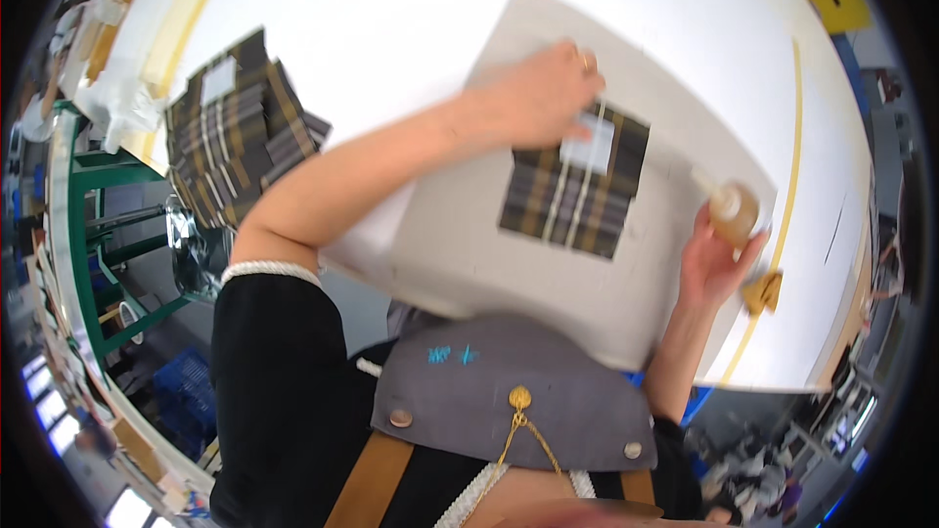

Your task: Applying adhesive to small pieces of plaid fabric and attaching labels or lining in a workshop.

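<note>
My left hand (548,93) is over the top of a plaid fabric piece (577,215) lying on a grey board (450,225). Its fingers are curled, and what they hold is hidden. A pale square label (600,147) sits on the plaid. To the right, my right hand (709,264) grips a squeeze bottle (734,210) of amber liquid, its pale nozzle tilted up-left toward the plaid piece. Just right of that hand lies a mustard-coloured cloth (761,291).
A loose stack of plaid pieces (230,137) lies at the left of the white table (372,10). Yellow tape strips (794,117) run along the table. A green metal frame (98,176) and a blue crate (186,391) are at the left.
</note>
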Demonstrator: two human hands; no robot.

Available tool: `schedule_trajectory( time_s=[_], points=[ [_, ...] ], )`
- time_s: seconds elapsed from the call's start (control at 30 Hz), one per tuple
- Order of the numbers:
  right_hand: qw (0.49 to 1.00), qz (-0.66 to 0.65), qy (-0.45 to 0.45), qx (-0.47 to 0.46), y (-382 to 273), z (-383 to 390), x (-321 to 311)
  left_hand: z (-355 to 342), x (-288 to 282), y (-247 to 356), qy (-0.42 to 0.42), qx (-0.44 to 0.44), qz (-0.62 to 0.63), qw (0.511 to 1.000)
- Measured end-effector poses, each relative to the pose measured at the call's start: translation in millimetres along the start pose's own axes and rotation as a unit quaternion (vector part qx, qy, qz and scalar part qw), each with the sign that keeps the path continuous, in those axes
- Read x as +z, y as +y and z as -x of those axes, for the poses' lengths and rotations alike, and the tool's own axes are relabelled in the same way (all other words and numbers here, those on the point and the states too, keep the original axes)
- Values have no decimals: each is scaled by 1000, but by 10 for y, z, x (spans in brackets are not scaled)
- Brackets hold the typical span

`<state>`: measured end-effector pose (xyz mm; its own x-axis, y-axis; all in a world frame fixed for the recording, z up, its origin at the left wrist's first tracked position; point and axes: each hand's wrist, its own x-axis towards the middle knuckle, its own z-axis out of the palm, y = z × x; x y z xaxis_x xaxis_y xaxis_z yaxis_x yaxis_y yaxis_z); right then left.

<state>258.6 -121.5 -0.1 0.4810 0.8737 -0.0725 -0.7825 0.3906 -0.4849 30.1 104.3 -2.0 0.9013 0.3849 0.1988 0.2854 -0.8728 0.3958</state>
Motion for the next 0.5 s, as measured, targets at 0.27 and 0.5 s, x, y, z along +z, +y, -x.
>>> schedule_trajectory(
  time_s=[0.27,0.5],
  points=[
    [999,-9,-4,31,-4,11,-104,-357,-192,-49,-241,-151,92,954],
    [999,-1,51,11,-13,-22,-74,-536,-754,-2007,203,-327,293,875]
  ],
)
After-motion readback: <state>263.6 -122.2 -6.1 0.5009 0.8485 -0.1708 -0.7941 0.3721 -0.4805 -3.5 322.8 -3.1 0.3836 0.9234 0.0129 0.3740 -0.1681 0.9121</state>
